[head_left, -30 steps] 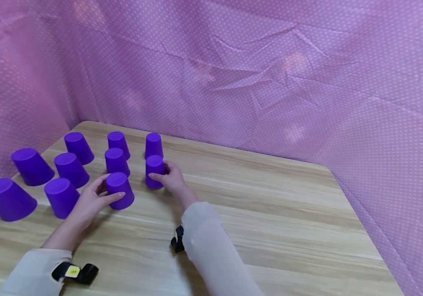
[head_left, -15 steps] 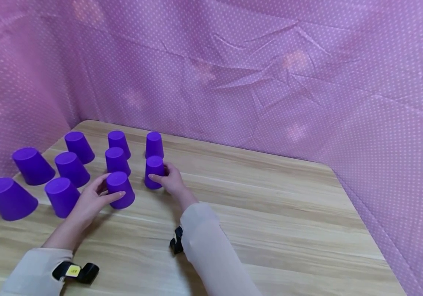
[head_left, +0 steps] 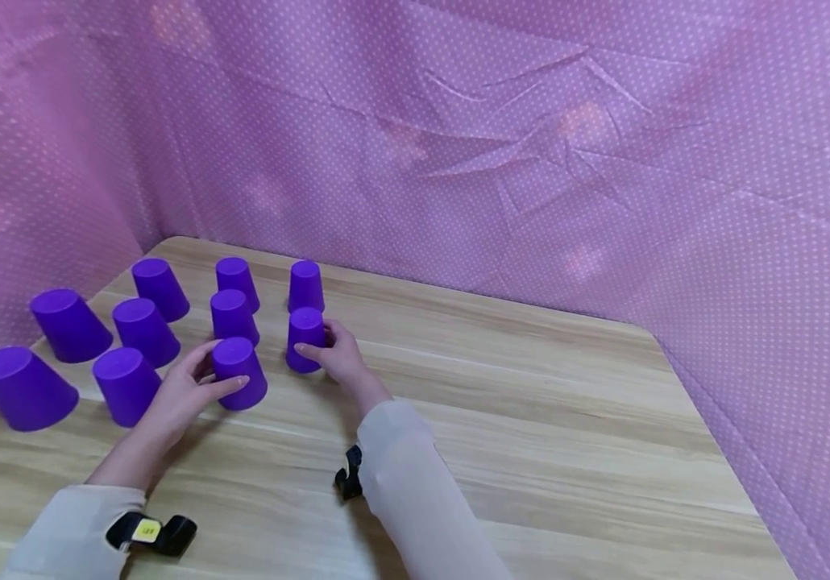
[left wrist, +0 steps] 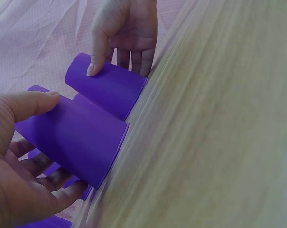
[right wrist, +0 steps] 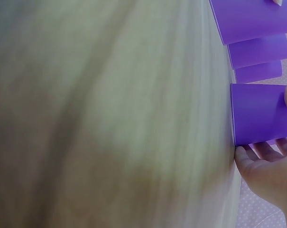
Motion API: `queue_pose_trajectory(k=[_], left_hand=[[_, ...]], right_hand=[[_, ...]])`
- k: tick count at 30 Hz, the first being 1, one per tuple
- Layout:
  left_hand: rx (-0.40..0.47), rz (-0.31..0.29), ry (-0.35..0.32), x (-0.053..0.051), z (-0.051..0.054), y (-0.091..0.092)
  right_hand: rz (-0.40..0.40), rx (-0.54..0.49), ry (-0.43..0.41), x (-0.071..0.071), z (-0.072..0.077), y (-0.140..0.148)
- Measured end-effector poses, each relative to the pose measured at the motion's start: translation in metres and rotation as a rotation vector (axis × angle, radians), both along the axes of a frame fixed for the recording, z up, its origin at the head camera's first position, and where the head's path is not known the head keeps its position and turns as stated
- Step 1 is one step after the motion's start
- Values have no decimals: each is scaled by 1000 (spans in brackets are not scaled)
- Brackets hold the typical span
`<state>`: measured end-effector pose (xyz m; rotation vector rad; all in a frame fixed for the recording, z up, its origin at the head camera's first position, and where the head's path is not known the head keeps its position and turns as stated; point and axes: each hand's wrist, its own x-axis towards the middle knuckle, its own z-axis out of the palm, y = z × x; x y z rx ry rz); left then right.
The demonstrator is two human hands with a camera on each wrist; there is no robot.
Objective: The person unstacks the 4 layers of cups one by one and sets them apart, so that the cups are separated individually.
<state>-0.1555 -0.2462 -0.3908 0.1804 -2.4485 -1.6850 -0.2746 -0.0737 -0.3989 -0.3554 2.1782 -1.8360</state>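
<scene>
Several purple cups stand upside down in rows on the left part of the wooden table. My left hand [head_left: 181, 393] holds the front cup of the right-hand group [head_left: 235, 362], thumb on the near side and fingers round the far side. In the left wrist view this cup [left wrist: 79, 137] has its rim down at the table. Further off and to the right, my right hand [head_left: 341, 352] grips another cup [head_left: 305, 342] between thumb and fingers. The right wrist view shows that cup [right wrist: 262, 114] with its rim at the table and fingers along its side.
Behind the cup in my right hand stands another purple cup [head_left: 306, 283]. More cups, such as the nearest left one [head_left: 26, 395], lie to the left of my left hand. The wooden table [head_left: 531, 419] extends to the right, and a pink dotted cloth [head_left: 458, 145] hangs round it.
</scene>
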Motion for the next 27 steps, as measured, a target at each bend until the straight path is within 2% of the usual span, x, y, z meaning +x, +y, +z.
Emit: queue_pose_trajectory(k=[10,16,21,24,27], left_hand=[[0,0,5,-1,0,2],[-38,-10,13,-2,0,1],[-83,-43,46,-1,5,0],[-109,-52,59,1,10,-1],[-161,-62,64,2,17,-2]], right_hand=[[-6,-12,-8,0,-1,3],[18,-33,-20,-1,2,8],[62,62,-20,-2,5,22],[96,133,8,-4,8,33],[142,161,47,-6,13,45]])
